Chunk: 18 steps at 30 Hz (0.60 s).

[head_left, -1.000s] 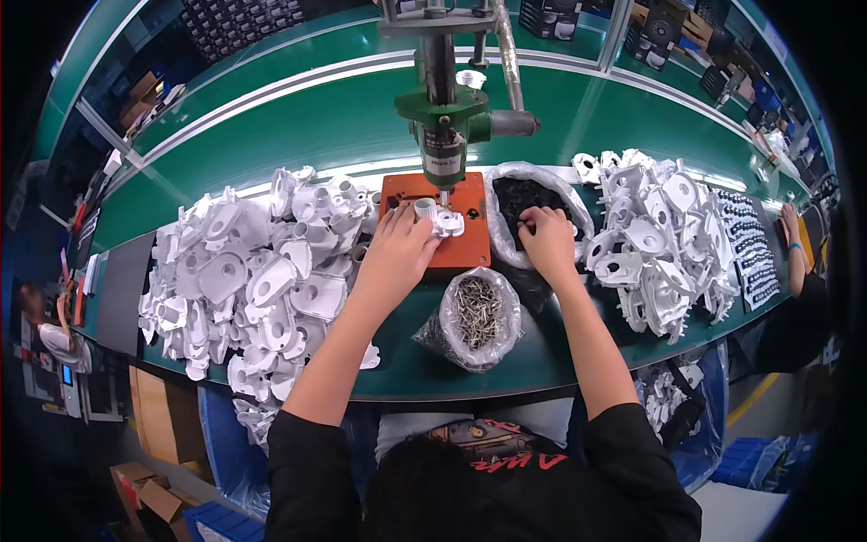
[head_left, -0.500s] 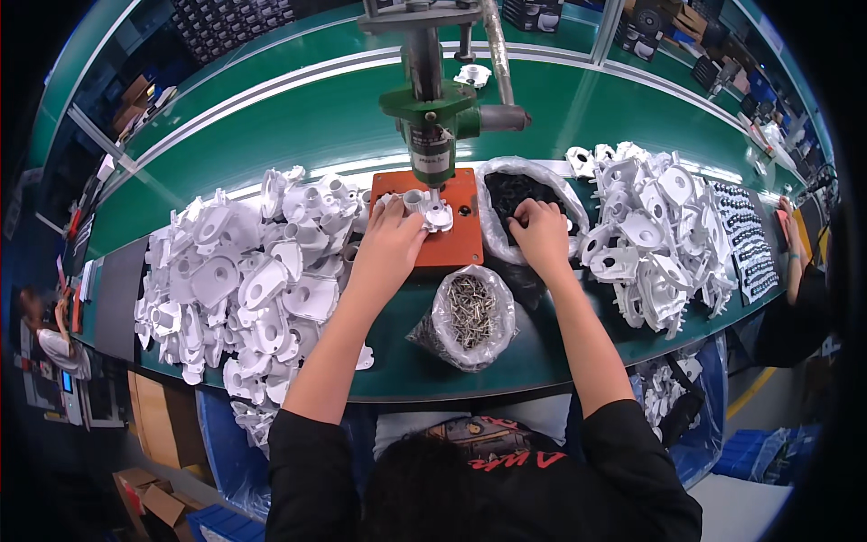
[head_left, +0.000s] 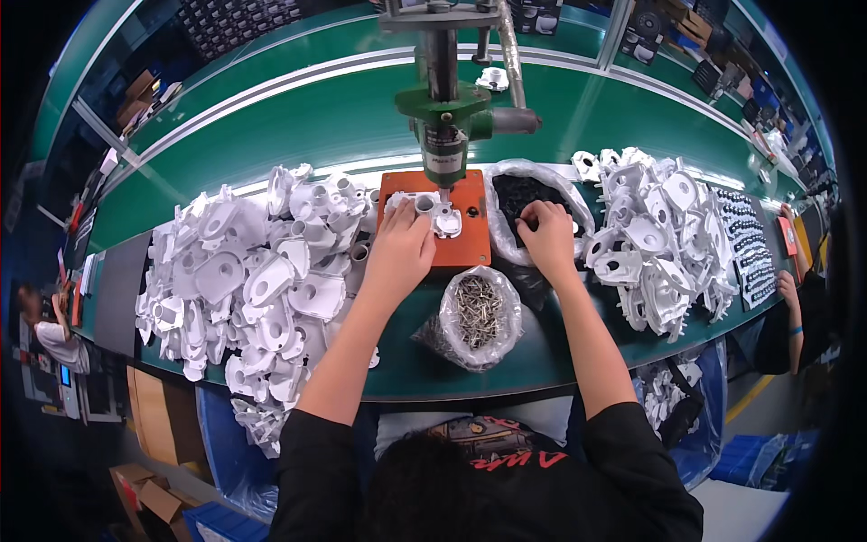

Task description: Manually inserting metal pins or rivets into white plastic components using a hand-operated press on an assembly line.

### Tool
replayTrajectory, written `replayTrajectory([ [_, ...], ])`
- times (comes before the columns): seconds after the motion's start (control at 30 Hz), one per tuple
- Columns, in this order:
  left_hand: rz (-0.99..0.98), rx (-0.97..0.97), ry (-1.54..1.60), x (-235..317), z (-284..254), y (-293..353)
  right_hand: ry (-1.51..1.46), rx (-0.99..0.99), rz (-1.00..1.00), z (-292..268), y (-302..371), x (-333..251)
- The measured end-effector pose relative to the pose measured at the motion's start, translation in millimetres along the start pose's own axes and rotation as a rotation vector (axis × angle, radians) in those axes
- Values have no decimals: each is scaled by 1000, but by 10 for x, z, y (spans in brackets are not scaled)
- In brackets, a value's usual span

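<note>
My left hand [head_left: 404,247] rests with its fingers over a white moulded part [head_left: 446,222], holding it on the orange base block [head_left: 475,244] of a press. Straight above that part, the green press head [head_left: 444,135] points its thin metal tip down at it. My right hand [head_left: 548,242] is at the mouth of a clear plastic bag [head_left: 578,200] of small black pieces [head_left: 521,191]. Its fingers are curled together, and whatever is between them is hidden. A second bag, with metal pins [head_left: 479,312], stands in front of the block.
White moulded parts lie heaped at left [head_left: 221,271] and right [head_left: 652,239]. Small black-and-white pieces stand in rows on a dark sheet [head_left: 745,244] at far right, near another person's hand [head_left: 788,291]. One white part [head_left: 492,79] sits behind the press. Blue bins [head_left: 709,397] are below the table edge.
The whole view has shifted slightly. My hands stay at nearly the same places by the block and the bag. At far right, the other person's hand has come lower beside the sheet.
</note>
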State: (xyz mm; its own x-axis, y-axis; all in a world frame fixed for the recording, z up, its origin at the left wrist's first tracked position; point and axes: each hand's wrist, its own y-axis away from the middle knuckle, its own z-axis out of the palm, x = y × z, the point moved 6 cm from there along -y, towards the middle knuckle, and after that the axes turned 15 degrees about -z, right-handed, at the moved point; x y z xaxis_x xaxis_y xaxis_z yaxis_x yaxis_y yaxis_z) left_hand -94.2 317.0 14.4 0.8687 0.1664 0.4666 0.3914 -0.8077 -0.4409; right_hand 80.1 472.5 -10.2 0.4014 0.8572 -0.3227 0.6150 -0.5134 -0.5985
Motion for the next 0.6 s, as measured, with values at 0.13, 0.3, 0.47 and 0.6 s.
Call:
replayTrajectory([
  [0.13, -22, 165, -38, 16, 16, 30, -46, -5, -18, 5, 4, -10],
  [0.3, -26, 236, -32, 28, 17, 26, -117, -10, 7, -48, 7, -11],
  [0.47, -26, 220, -48, -4, 6, 33, -593, -42, 214, -100, -181, -197],
  [0.6, -33, 225, -52, 35, -2, 28, -735, -194, 150, 92, -442, -569],
])
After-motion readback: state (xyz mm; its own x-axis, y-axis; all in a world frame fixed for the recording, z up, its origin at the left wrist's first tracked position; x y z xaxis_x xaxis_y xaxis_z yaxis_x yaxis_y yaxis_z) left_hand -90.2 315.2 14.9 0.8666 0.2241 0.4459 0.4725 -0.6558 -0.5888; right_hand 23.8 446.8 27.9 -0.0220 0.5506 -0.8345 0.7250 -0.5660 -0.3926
